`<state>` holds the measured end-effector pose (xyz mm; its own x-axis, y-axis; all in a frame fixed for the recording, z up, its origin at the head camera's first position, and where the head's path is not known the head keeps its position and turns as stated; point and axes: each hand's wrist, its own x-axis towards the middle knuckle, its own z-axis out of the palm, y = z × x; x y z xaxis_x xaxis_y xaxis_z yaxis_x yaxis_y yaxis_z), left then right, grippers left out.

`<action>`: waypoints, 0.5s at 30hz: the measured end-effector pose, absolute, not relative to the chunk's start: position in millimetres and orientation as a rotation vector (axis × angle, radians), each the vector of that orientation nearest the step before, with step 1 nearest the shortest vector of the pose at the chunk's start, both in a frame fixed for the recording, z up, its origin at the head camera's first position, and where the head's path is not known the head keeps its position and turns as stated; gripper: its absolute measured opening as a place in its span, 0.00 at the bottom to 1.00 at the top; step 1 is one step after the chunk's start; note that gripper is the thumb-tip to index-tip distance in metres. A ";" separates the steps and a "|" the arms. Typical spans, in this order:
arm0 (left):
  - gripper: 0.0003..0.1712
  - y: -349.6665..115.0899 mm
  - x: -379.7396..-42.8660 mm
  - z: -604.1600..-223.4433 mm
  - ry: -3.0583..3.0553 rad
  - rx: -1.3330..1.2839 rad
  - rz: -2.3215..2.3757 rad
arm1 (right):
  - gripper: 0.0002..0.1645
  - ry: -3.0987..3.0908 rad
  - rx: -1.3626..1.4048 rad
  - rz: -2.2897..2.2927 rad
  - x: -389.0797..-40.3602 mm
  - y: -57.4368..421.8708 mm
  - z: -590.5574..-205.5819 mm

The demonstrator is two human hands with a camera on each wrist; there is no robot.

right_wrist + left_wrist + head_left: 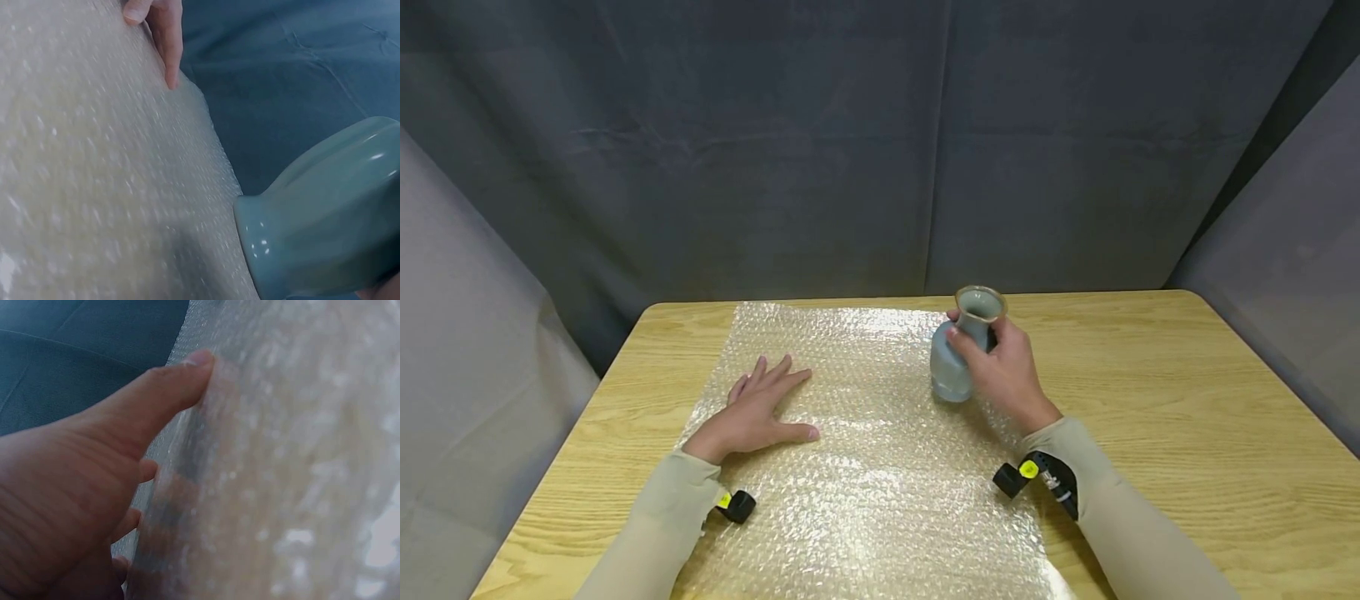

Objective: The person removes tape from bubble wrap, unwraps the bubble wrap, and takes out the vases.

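A pale blue-green ceramic vase (950, 367) with a brown rim is gripped round its neck by my right hand (1003, 367). It tilts a little, its base close over the right part of a bubble wrap sheet (865, 467). In the right wrist view the vase (331, 212) shows its foot near the wrap. On the left part of the sheet rests my left hand (756, 417), its fingers spread and straight. The left wrist view shows that thumb (169, 387) touching the wrap.
The sheet lies flat on a wooden table (1150, 400), reaching almost to its back edge. A dark grey curtain (775, 167) hangs behind, with lighter cloth (467, 350) at both sides. Each wrist wears a small black camera (741, 506).
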<state>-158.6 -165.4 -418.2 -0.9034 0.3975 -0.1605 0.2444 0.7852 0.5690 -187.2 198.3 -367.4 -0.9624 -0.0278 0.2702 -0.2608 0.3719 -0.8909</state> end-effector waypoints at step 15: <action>0.57 -164.5 -160.0 -417.5 2.702 0.490 0.807 | 0.20 -2.405 0.181 1.561 -196.9 218.1 -365.0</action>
